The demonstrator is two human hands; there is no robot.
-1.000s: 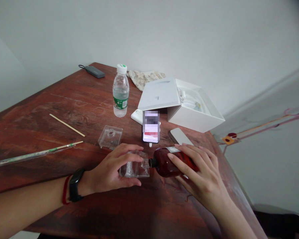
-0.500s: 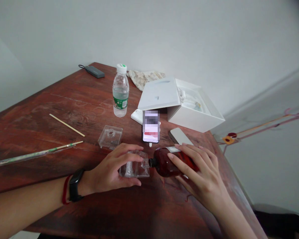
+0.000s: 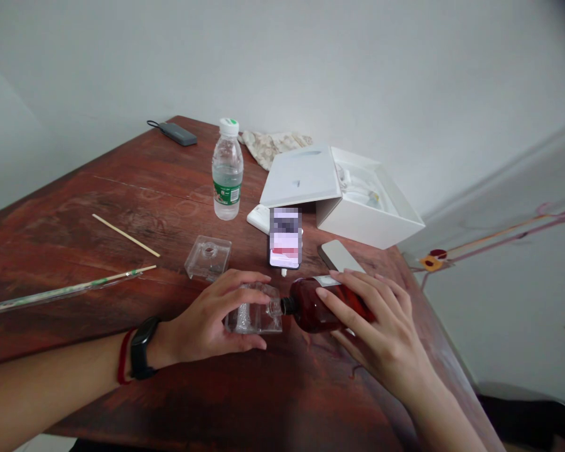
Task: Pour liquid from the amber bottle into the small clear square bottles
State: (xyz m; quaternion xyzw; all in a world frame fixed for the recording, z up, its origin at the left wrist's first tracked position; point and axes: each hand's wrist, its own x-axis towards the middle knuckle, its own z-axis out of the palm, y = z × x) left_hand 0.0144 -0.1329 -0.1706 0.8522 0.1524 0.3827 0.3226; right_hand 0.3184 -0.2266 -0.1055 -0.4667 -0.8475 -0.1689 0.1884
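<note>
My left hand (image 3: 216,317) is wrapped around a clear, box-shaped container (image 3: 258,317) with a short neck, steadying it on the table. Small bubbles or droplets show inside it. In my right hand (image 3: 381,320) is a dark amber bottle (image 3: 311,304) with a pale label, tipped on its side. The bottle's black-threaded neck points left and meets the container's clear neck. Whether liquid is flowing through cannot be made out. Behind my left hand lies a separate clear square piece (image 3: 209,257) with a round hole.
A lit phone (image 3: 285,242) leans upright before an open white box (image 3: 371,216). A water bottle (image 3: 226,179) stands left of it. Thin wooden sticks (image 3: 126,235) lie at left, one partly wrapped. A pale flat device (image 3: 341,256) sits by the amber bottle; a grey power bank (image 3: 177,134) is far back.
</note>
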